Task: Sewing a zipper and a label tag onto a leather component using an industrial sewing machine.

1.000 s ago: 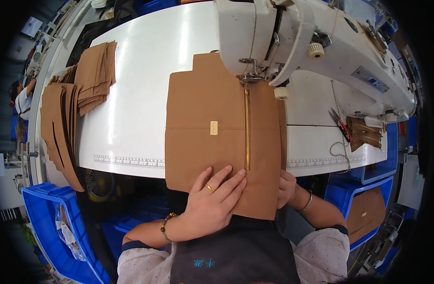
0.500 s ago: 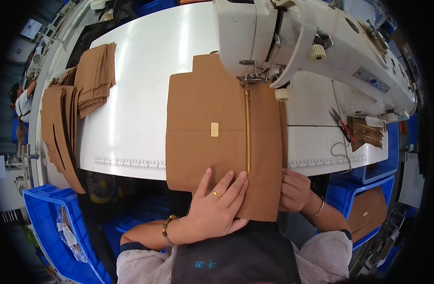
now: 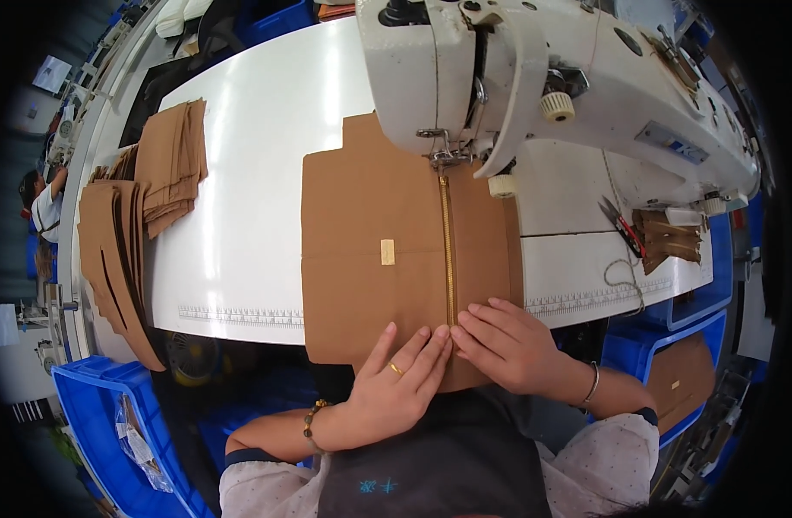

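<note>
A brown fabric panel (image 3: 353, 298) lies under the needle area of a white sewing machine (image 3: 534, 69). Along it runs a gold zipper (image 3: 450, 250), its upper end at the presser foot (image 3: 449, 157). My left hand (image 3: 400, 375) rests with fingers stretched out on the panel, its fingertips just left of the zipper's lower end. My right hand (image 3: 510, 345) lies flat on the fabric to the right of the zipper, fingers extended, close beside the left fingertips. A small cream label (image 3: 387, 252) sits on the panel left of the zipper.
Stacked brown fabric pieces (image 3: 173, 164) lie on the table's left. Red-handled snips (image 3: 622, 226) and a bundle of brown strips (image 3: 669, 239) sit at the right. Blue bins (image 3: 102, 414) stand below the table on both sides. A person (image 3: 47, 205) sits far left.
My right hand has moved from the panel's right edge onto its top, beside the zipper. My left hand stays on the fabric. The whole view has shifted slightly.
</note>
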Action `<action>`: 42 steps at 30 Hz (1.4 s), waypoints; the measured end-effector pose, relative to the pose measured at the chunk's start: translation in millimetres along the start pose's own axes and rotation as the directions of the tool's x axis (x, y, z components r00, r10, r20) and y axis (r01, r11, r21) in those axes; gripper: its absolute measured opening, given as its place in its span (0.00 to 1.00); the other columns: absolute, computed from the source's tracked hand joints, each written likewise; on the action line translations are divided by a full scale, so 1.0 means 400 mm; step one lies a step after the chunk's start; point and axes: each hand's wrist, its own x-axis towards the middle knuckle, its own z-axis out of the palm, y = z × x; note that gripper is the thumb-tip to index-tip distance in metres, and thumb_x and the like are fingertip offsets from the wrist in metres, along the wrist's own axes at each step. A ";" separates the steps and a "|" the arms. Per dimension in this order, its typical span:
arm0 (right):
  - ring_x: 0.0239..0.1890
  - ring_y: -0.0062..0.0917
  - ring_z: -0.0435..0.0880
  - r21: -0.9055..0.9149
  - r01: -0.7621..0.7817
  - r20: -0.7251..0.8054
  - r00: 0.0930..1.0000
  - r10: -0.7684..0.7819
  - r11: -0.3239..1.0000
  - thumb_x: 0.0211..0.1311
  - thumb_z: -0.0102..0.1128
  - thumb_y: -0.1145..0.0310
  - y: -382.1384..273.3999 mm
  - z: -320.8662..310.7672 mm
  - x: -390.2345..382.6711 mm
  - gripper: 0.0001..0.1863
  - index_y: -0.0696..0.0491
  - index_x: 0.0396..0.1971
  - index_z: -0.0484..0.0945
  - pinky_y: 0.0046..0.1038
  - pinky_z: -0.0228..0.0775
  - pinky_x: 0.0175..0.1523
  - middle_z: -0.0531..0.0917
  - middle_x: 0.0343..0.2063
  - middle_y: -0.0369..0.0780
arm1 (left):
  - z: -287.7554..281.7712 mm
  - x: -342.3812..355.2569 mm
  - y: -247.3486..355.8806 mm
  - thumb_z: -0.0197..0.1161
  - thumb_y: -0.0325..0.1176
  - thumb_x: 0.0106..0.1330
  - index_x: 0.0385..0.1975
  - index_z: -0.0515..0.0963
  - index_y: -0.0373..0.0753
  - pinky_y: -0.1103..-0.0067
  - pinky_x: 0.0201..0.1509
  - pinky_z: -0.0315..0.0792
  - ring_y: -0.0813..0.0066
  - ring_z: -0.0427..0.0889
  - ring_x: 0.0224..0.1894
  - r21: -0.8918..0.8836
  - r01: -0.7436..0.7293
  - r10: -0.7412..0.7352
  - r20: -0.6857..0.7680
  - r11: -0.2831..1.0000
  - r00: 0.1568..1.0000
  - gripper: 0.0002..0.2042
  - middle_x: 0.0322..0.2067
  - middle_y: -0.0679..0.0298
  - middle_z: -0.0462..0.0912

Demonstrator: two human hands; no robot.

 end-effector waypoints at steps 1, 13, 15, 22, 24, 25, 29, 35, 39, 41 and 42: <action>0.51 0.33 0.85 -0.034 0.028 -0.044 0.999 -0.030 0.999 0.61 0.65 0.67 0.000 0.005 -0.004 0.15 0.58 0.45 0.85 0.38 0.77 0.62 0.85 0.48 0.43 | 0.001 0.002 -0.005 0.67 0.34 0.62 0.49 0.86 0.37 0.58 0.73 0.64 0.71 0.84 0.55 0.000 -0.001 0.001 -0.001 1.000 1.000 0.17 0.55 0.62 0.85; 0.47 0.32 0.86 -0.053 0.115 -0.030 0.993 -0.117 0.992 0.59 0.70 0.65 0.005 0.017 -0.005 0.14 0.60 0.39 0.86 0.35 0.79 0.58 0.85 0.40 0.41 | -0.015 0.221 -0.221 0.74 0.50 0.53 0.58 0.76 0.35 0.60 0.68 0.71 0.58 0.76 0.63 -0.101 0.002 0.007 0.090 0.995 0.996 0.35 0.61 0.58 0.77; 0.47 0.31 0.86 -0.054 0.115 -0.021 0.993 -0.116 0.992 0.59 0.70 0.65 0.004 0.018 -0.003 0.14 0.60 0.39 0.86 0.35 0.79 0.57 0.85 0.41 0.41 | -0.010 0.243 -0.235 0.72 0.53 0.52 0.60 0.75 0.34 0.59 0.68 0.71 0.58 0.76 0.64 -0.093 -0.005 0.014 0.096 0.996 0.995 0.38 0.63 0.58 0.76; 0.40 0.29 0.87 0.189 0.158 0.114 0.977 -0.182 0.969 0.57 0.73 0.65 0.060 -0.017 0.057 0.13 0.56 0.37 0.86 0.33 0.82 0.50 0.85 0.36 0.38 | 0.010 0.239 -0.247 0.69 0.61 0.51 0.64 0.74 0.33 0.54 0.68 0.69 0.56 0.72 0.69 -0.085 -0.012 0.026 0.169 0.996 0.985 0.44 0.66 0.55 0.75; 0.42 0.30 0.86 0.183 0.095 0.177 0.976 -0.127 0.979 0.56 0.74 0.60 0.116 -0.039 0.094 0.16 0.56 0.38 0.86 0.32 0.81 0.50 0.85 0.39 0.38 | 0.014 0.237 -0.247 0.69 0.62 0.51 0.64 0.74 0.33 0.53 0.68 0.69 0.56 0.72 0.70 -0.074 -0.014 0.026 0.166 0.997 0.986 0.45 0.66 0.55 0.75; 0.44 0.30 0.86 0.179 0.027 0.241 0.968 -0.070 0.983 0.56 0.75 0.56 0.146 -0.044 0.116 0.19 0.55 0.39 0.86 0.32 0.81 0.49 0.85 0.42 0.38 | 0.014 0.236 -0.247 0.68 0.62 0.51 0.64 0.74 0.34 0.53 0.68 0.69 0.56 0.71 0.70 -0.081 -0.014 0.028 0.173 0.997 0.984 0.45 0.66 0.55 0.75; 0.41 0.32 0.79 0.033 -0.096 0.044 0.995 0.095 0.995 0.52 0.73 0.49 0.232 -0.022 0.183 0.26 0.54 0.43 0.83 0.35 0.77 0.45 0.83 0.45 0.37 | 0.013 0.235 -0.244 0.68 0.63 0.51 0.64 0.73 0.33 0.54 0.69 0.69 0.57 0.71 0.70 -0.048 -0.025 0.033 0.170 0.999 0.985 0.46 0.67 0.54 0.74; 0.45 0.35 0.78 -0.053 -0.027 0.121 0.992 0.033 0.998 0.42 0.73 0.41 0.251 -0.006 0.182 0.39 0.54 0.50 0.83 0.39 0.74 0.55 0.83 0.51 0.38 | 0.013 0.239 -0.247 0.71 0.62 0.48 0.65 0.70 0.30 0.57 0.70 0.68 0.56 0.73 0.68 -0.099 0.044 -0.030 0.141 0.994 0.990 0.49 0.67 0.54 0.71; 0.46 0.37 0.78 -0.081 0.007 0.076 0.997 -0.001 0.997 0.39 0.72 0.40 0.252 -0.001 0.181 0.40 0.56 0.48 0.84 0.39 0.74 0.58 0.83 0.49 0.40 | 0.010 0.246 -0.252 0.72 0.63 0.47 0.65 0.69 0.30 0.59 0.72 0.65 0.54 0.69 0.71 -0.120 0.032 -0.012 0.163 0.992 0.987 0.50 0.70 0.53 0.68; 0.46 0.37 0.78 -0.097 0.006 0.066 0.998 0.001 0.995 0.39 0.72 0.39 0.250 0.001 0.180 0.40 0.56 0.47 0.84 0.39 0.74 0.60 0.83 0.49 0.41 | 0.007 0.249 -0.254 0.72 0.63 0.47 0.66 0.69 0.30 0.59 0.72 0.64 0.53 0.67 0.72 -0.125 0.031 -0.009 0.176 0.992 0.984 0.50 0.70 0.53 0.68; 0.46 0.37 0.78 -0.103 0.012 0.072 0.997 -0.005 0.995 0.39 0.72 0.39 0.249 0.001 0.180 0.40 0.56 0.47 0.84 0.40 0.73 0.62 0.83 0.48 0.42 | 0.006 0.251 -0.255 0.72 0.63 0.47 0.66 0.69 0.30 0.60 0.72 0.64 0.53 0.67 0.72 -0.122 0.032 -0.009 0.191 0.992 0.982 0.51 0.70 0.53 0.68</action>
